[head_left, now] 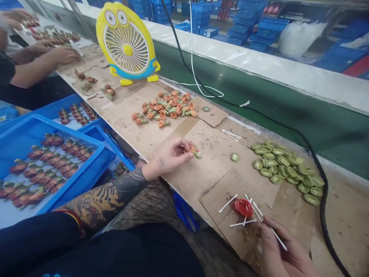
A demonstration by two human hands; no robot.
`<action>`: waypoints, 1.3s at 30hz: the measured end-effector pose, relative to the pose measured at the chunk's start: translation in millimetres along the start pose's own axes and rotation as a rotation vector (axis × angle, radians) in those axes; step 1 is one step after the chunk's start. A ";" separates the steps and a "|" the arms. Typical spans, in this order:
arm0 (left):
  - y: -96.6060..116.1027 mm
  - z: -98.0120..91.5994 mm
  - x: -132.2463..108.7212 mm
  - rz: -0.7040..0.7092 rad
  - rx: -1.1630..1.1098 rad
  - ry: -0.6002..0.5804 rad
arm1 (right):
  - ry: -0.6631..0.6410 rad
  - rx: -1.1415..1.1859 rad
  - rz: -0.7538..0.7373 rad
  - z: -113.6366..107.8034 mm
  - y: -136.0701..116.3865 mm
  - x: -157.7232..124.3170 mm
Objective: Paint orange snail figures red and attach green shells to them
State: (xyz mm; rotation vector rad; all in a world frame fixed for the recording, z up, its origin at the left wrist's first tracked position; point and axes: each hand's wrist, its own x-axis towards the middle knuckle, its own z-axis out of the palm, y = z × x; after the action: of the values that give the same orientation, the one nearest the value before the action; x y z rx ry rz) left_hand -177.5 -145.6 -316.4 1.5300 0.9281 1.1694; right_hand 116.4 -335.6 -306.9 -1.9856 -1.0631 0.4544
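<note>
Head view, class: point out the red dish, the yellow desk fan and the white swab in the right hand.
Red dish [243, 207]: head view, on its red inside.
Yellow desk fan [128, 50]: head view, on its central hub.
White swab [279, 240]: head view, on its shaft.

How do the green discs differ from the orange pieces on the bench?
The green discs are flat and round, while the orange pieces are chunkier, flared shapes. The green discs lie in a looser spread near the right hand, while the orange pieces sit in a tighter heap nearer the fan. Both lie loose on the bench.
</note>
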 end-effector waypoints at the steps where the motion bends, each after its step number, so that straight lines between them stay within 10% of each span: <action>1: 1.6 15.2 -6.6 -0.072 -0.174 -0.073 | -0.030 0.019 -0.010 0.9 -2.0 1.6; 10: 8.8 81.1 -26.4 -0.354 -0.598 -0.204 | -0.030 -0.087 -0.167 5.2 -7.2 1.1; 21: -3.3 78.7 -28.6 -0.146 -0.237 -0.296 | -0.026 -0.125 -0.230 14.2 -2.9 4.1; 30: -4.2 77.3 -24.0 0.056 -0.120 -0.325 | 0.199 0.252 -0.016 21.0 -60.3 -17.9; 39: -7.0 78.9 -25.0 0.130 -0.139 -0.336 | -0.093 0.212 -0.236 45.0 -51.2 -7.8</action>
State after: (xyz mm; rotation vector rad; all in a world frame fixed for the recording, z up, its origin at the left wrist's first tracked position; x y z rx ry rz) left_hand -107.5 -186.1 -335.1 1.6274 0.5204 1.0028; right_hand 57.0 -304.0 -293.5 -1.6440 -1.2359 0.5125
